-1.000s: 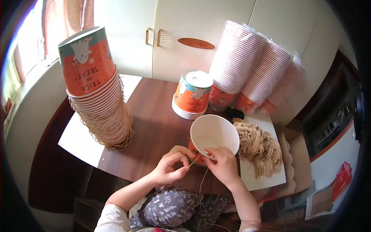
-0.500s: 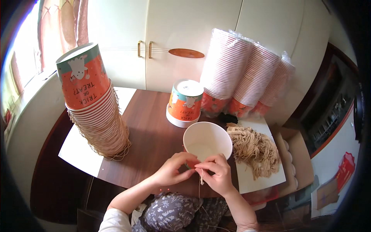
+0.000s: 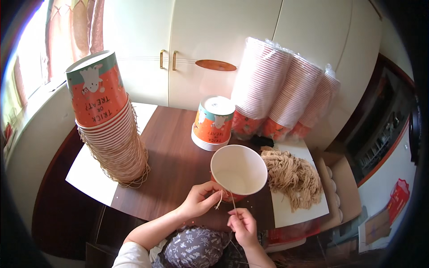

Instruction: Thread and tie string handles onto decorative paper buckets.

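An orange paper cup [image 3: 239, 172] with a white inside stands upright near the front edge of the brown table [image 3: 172, 156]. My left hand [image 3: 199, 199] pinches the cup's near rim where a thin tan string [image 3: 231, 201] comes out. Just below the cup, my right hand [image 3: 242, 225] grips the string's lower part and holds it taut.
A tall upside-down stack of orange cups with string handles [image 3: 109, 125] stands at the left on white paper. A short upside-down stack [image 3: 213, 123] stands behind. Wrapped cup sleeves [image 3: 286, 91] lean at the back right. A heap of tan strings [image 3: 292, 176] lies on white paper.
My right hand has drawn down and away from the cup rim, pulling the string out longer. My left hand stays at the rim.
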